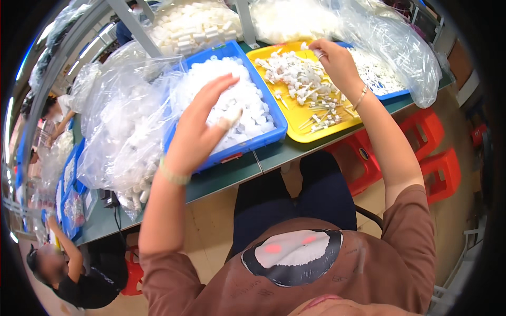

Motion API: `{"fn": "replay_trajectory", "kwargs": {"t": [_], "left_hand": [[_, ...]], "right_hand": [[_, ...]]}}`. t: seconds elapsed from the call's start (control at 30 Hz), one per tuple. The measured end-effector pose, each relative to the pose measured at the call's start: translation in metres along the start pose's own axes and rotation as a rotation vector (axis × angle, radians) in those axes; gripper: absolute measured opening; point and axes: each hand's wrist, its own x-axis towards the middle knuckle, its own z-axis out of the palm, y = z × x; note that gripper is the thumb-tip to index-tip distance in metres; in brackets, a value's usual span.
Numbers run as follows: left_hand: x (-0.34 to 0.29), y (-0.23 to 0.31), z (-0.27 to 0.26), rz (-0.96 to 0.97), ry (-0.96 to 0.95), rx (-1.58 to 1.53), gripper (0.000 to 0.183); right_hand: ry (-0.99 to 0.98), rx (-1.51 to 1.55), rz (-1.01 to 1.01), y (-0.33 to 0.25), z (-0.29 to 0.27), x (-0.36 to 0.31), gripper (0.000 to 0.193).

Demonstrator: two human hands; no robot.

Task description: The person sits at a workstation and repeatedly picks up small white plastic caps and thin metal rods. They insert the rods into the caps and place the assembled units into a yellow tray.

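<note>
My left hand (196, 131) hovers over a blue tray (281, 125) heaped with small white plastic caps (252, 113). Its fingers stretch forward, the thumb stands apart with a pale wrap on it, and no part shows between them. At the far right of a yellow tray (296, 130), my right hand (337, 62) is closed in a pinch on a small white plastic part (318, 53). Below and left of it lies a pile of thin stems with white heads (300, 73). Exactly how the pinched part is shaped is hidden by my fingers.
Clear plastic bags of white parts (124, 124) crowd the green table (232, 181) on the left. Another blue tray (395, 95) of small white pieces sits right of the yellow one. Red stools (443, 171) stand at right. A co-worker (79, 268) sits at lower left.
</note>
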Motion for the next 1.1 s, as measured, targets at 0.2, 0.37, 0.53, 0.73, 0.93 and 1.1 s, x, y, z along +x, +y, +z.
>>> {"fn": "replay_trajectory", "kwargs": {"t": [0.2,0.37,0.53,0.73,0.93,1.1], "left_hand": [[0.044,-0.1,0.016,-0.279,-0.183,0.538,0.06],[0.028,-0.083,0.016,-0.274,-0.133,0.626,0.052],[0.019,-0.079,0.017,-0.211,-0.148,0.728,0.043],[0.027,-0.073,0.01,-0.267,-0.229,0.627,0.039],[0.031,-0.097,-0.01,-0.617,-0.006,-0.229,0.031],[0.03,-0.102,-0.015,-0.805,0.141,-1.315,0.038]], "right_hand": [[-0.186,0.032,0.096,0.028,0.015,0.009,0.023],[-0.158,0.125,0.153,0.015,-0.028,-0.025,0.022],[-0.39,0.231,0.216,-0.002,-0.063,-0.05,0.019],[-0.526,0.084,0.077,0.0,-0.064,-0.066,0.017],[-0.615,0.039,0.159,-0.015,-0.062,-0.066,0.016],[-0.579,-0.015,0.021,-0.005,-0.057,-0.071,0.017]]}}
